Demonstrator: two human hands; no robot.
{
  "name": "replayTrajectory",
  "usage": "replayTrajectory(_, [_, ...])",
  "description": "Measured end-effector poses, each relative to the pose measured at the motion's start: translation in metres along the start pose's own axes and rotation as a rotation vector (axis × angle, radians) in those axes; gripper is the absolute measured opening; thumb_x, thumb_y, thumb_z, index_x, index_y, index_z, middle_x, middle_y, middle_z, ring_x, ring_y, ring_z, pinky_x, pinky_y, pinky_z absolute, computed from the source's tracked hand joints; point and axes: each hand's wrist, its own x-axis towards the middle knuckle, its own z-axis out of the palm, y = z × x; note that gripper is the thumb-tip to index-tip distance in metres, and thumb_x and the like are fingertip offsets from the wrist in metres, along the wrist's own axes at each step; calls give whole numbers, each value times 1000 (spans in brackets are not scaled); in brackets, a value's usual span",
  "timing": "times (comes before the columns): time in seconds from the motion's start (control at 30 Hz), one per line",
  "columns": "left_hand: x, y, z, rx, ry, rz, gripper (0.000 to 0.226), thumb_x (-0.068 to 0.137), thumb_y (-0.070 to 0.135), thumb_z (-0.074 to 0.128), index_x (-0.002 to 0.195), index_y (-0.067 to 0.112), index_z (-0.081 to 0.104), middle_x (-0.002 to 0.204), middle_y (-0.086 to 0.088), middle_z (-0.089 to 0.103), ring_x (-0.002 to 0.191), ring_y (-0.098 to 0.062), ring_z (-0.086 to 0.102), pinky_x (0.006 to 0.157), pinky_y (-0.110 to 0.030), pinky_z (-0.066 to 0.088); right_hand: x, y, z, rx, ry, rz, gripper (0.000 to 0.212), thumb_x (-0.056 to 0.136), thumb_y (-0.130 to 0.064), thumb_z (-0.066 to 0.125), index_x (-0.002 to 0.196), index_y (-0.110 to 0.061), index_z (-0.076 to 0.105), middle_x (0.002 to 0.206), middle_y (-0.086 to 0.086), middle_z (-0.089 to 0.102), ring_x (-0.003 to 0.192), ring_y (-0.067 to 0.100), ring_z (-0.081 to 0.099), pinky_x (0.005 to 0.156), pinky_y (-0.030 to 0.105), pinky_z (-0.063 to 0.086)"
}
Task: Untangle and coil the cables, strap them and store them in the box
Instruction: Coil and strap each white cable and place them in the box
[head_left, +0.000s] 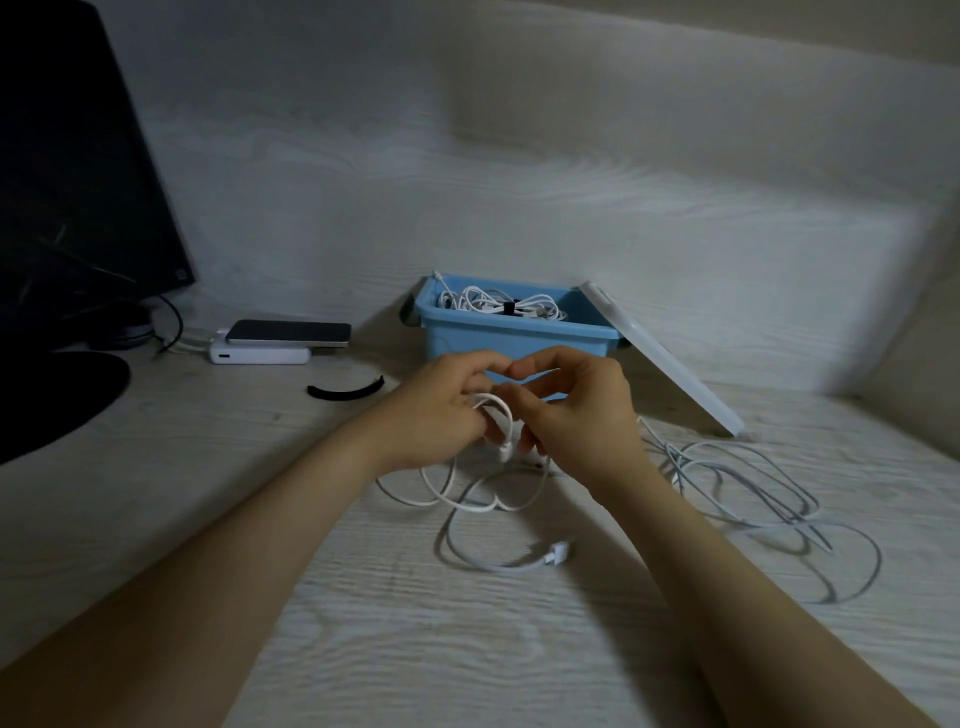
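Both forearms reach forward, hands meeting at fingertips. Left hand (441, 410) curls fingers round small loops of white cable (500, 418); right hand (574, 410) pinches same cable. Loops hang roughly upright in grip; slack trails below grip, toward person. Blue box (493, 338) just beyond grip.

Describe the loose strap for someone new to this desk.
Start at the blue box at the back of the desk. Left of it, between it and the white power bank, lies the strap. It is a black curved band; the cables are white.
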Motion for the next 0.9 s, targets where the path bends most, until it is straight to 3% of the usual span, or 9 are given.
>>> replayTrajectory(0.07, [-3,3,0,-35,-33,10,56,87,-2,69,135,26,60,116,0,77,107,-22,74,102,-54,55,0,0,0,-9,20,13,15,86,-12,86,93,-12,73,71,6,76,46,24,68,47,35,56])
replayTrajectory(0.17, [-7,3,0,33,-87,68,73,75,22,85,139,39,54,124,7,72,108,-33,72,94,-57,57,0,-1,3,21,29,24,17,86,-11,86,94,-10,71,69,9,75,50,25,69,52,40,60])
replayTrajectory(0.23, [-7,1,2,87,-82,80,75,71,32,93,134,44,55,119,10,72,97,-23,73,88,-55,59,-2,-2,5,104,20,43,15,87,-8,84,96,-6,71,72,10,75,55,27,70,58,46,62])
replayTrajectory(0.37, [-5,3,3,89,-22,81,74,70,38,98,132,39,58,119,13,73,106,-7,72,95,-42,59,-3,-8,8,307,-21,82,10,99,-4,66,103,2,74,86,19,77,76,25,76,75,40,63])
replayTrajectory(0.5, [2,-1,-3,-13,98,102,39,91,34,82,126,29,66,111,7,78,104,-9,74,95,-36,58,0,-11,3,360,-86,39,35,101,1,45,108,-2,78,101,9,81,101,18,75,89,29,60])
replayTrajectory(0.6, [6,-4,-6,-56,226,80,18,105,27,63,120,22,70,99,4,78,90,0,73,81,-20,54,3,-5,5,339,-50,27,36,101,1,45,109,-7,79,108,6,79,108,18,73,93,33,57])
replayTrajectory(0.73, [9,-11,-8,8,284,106,28,113,24,44,113,24,73,85,2,67,83,-15,69,75,-25,54,8,5,9,308,-10,168,33,100,-5,55,125,-19,70,115,11,69,105,25,71,96,40,59])
replayTrajectory(0.83, [11,-15,-8,15,293,84,30,113,27,40,114,27,70,77,21,64,79,-8,66,75,-28,52,7,10,10,87,-135,259,18,101,-15,60,111,-11,75,94,5,71,87,23,66,85,36,55])
replayTrajectory(0.9, [12,-15,-8,-5,315,89,27,113,28,41,117,25,68,74,16,61,75,-6,62,75,-31,51,4,13,12,-72,-186,196,17,103,-21,63,100,-11,77,82,3,69,75,15,60,74,32,49])
